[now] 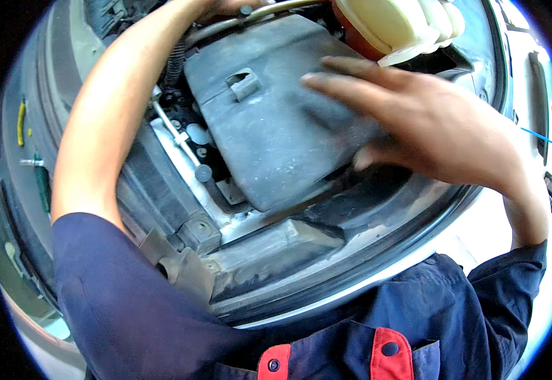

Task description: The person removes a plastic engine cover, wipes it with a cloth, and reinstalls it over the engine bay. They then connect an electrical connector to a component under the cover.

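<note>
A dark plastic engine-bay cover [276,133], dusty and with a small raised clip-shaped opening, fills the middle of the head view. Over its right part is my right hand [415,120], fingers stretched out, thumb apart and nothing held. The fingers are blurred; I cannot tell whether they touch the cover. My left arm reaches up along the left side to the far end of the bay. Only a sliver of my left hand [230,6] shows at the top edge, beside a pale tube [266,12]; its fingers are hidden.
A cream plastic reservoir [390,25] with reddish liquid stands at the far right of the cover. Left of the cover runs a thin metal pipe [178,133] with a black hose end. A grey bracket [181,263] and the car's front edge [327,288] lie near my body.
</note>
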Available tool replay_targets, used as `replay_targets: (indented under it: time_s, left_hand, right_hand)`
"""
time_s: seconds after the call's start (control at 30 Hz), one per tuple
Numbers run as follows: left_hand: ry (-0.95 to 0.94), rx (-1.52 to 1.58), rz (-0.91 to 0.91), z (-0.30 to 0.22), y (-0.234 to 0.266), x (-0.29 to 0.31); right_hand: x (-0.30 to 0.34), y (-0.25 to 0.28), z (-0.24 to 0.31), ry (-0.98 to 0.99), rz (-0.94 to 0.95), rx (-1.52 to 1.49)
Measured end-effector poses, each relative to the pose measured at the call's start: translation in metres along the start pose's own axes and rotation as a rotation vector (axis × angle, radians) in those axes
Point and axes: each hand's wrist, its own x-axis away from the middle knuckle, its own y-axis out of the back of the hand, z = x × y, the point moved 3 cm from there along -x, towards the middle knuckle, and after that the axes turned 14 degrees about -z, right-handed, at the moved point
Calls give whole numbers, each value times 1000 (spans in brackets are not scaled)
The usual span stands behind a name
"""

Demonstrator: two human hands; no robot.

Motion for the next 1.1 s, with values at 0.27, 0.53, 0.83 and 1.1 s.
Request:
replay_targets:
  time_s: [0.27,0.53,0.83,1.1]
  left_hand:
    - [-46,21,-39,-3,5,8]
    - [74,87,208,2,4,9]
    - [64,46,99,7,1,-11]
    - [-164,145,3,20,-12,-8]
  right_hand:
    - [59,25,-70,-59,-95,191]
    - [-3,6,-59,-269,496,42]
    - [-9,0,-57,-237,490,-37]
    - [-20,-6,-58,-254,617,-147]
